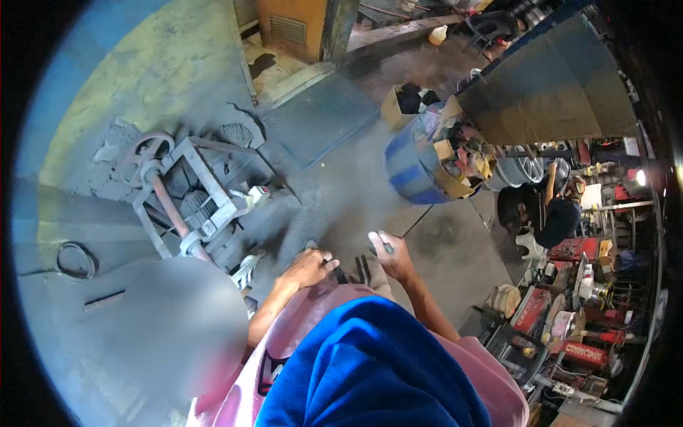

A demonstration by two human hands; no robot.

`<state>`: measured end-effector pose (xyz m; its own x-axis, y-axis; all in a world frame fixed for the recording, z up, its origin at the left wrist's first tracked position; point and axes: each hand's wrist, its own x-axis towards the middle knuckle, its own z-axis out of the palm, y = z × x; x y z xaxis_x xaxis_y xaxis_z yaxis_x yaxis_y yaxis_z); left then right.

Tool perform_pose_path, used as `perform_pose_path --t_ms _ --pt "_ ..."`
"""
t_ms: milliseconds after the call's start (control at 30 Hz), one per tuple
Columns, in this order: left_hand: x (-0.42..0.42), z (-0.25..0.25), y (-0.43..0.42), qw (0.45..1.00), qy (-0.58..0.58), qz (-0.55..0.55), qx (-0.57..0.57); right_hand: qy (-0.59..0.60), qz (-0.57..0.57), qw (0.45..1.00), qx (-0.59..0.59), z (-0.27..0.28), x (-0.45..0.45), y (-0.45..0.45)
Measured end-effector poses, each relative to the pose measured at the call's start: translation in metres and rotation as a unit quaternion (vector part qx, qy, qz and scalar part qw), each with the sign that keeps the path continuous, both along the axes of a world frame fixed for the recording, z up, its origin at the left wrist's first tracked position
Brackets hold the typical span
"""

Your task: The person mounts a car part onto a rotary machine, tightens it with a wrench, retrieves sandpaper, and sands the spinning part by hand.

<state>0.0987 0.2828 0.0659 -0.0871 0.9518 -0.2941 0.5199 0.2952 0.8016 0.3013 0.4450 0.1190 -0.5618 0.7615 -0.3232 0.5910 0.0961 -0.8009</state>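
Observation:
My left hand (309, 269) is near the middle of the view, in front of my pink clothing, its fingers curled. Something small and dark shows at its fingertips, too small to name. A short way to the right, my right hand (393, 256) is closed around a dark handle (388, 248). A thin dark rod (418, 221) runs up and right from beside this hand; whether it joins the handle is unclear. Between the hands, dark straps or strips (363, 270) hang over light cloth. Blue cloth (377, 363) covers my front below.
A metal frame with a motor and wheel (188, 196) stands at left. Ahead are a blue drum (409, 167) full of scraps, a cardboard box (393, 110) and a dark mat (316, 117). Another person (558, 222) is at right, near cluttered tools and red boxes (585, 354).

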Motion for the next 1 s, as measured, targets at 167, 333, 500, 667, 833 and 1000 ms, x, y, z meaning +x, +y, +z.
perform_pose_path --t_ms 167,333,500,667,833,1000 --pt "-0.05 0.013 0.001 0.99 -0.008 0.111 -0.088 0.007 0.102 0.987 0.127 -0.014 -0.014 0.084" --pt "-0.078 -0.038 -0.042 0.961 0.073 0.249 -0.094 0.005 0.189 0.966 0.179 -0.019 -0.037 0.158" --pt "-0.021 -0.038 0.015 0.854 -0.268 0.446 0.014 0.06 0.389 0.904 0.166 -0.025 -0.091 0.162" --pt "0.034 0.014 0.094 0.664 -0.541 0.512 0.066 0.326 0.642 0.691 0.065 0.061 -0.166 0.1" --pt "0.036 0.073 0.033 0.652 -0.358 0.532 0.405 0.412 0.765 0.455 0.194 0.126 -0.196 0.037" --pt "0.042 0.172 -0.049 0.49 -0.197 0.754 0.391 0.519 0.722 0.402 0.218 0.158 -0.21 -0.029"
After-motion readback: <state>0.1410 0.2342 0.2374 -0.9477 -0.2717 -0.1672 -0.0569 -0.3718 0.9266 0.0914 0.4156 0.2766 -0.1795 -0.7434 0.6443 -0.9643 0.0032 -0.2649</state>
